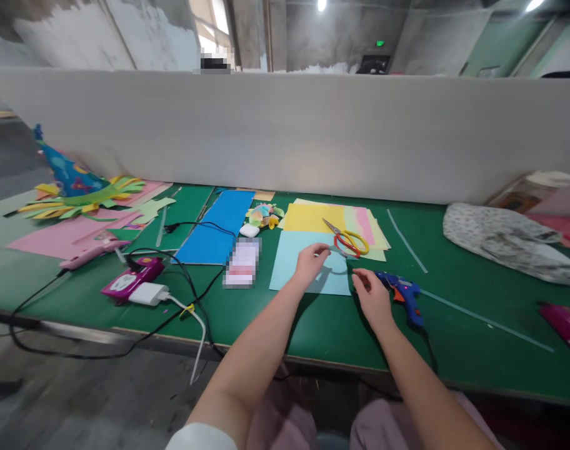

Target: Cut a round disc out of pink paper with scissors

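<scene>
My left hand (312,265) is over the light blue paper sheet (285,262), thumb and fingers pinched on a thin pale strip (337,250). This strip seems to curve toward my right hand, but its shape is hard to make out against the blue sheet. My right hand (373,292) is at the sheet's right edge, fingers curled together; what they hold, if anything, is too small to tell. Just right of that hand lies a blue glue gun (407,294) with an orange trigger. Scissors (353,240) with red and yellow handles lie open beyond my hands.
Stacked coloured paper (313,217) lies behind the blue sheet. Leftward are a phone (242,262), blue board (219,225), purple power strip (135,278) with trailing cables, pink glue gun (95,252) and blue cone hat (72,175). A patterned cloth (495,240) is at right; a white partition (285,131) stands behind.
</scene>
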A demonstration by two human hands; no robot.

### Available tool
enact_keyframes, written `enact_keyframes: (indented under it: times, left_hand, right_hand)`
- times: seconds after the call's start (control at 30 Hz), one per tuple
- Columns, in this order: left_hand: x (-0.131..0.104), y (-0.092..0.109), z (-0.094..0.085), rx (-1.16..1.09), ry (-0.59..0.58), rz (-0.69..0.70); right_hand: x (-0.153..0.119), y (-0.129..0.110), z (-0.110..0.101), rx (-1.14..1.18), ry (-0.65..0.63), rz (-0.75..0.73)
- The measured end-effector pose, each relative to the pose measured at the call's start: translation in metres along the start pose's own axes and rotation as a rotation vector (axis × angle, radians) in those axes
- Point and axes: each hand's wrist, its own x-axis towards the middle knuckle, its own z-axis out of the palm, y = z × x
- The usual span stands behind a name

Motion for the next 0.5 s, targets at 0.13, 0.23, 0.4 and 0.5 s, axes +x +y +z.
enact_keyframes:
  times: [0.13,0.23,0.4,0.5]
  left_hand:
    - [-0.005,0.004,0.006,-0.204,-0.151,-0.006]
    - [-0.009,0.008,0.015,-0.277,-0.315,-0.005]
    - [-0.017,0.015,0.026,-0.337,-0.496,0.019]
    - [-0.021,0.018,0.031,-0.37,-0.508,0.028]
  right_hand:
    - [0.0,0.003,0.002,0.147,0.055,0.045]
    - [-0.001,0.002,0.002,0.224,0.062,0.058]
    - [-0.004,-0.002,0.001,0.299,0.013,0.068]
    - [-0.006,-0.007,0.001,0.334,-0.016,0.086]
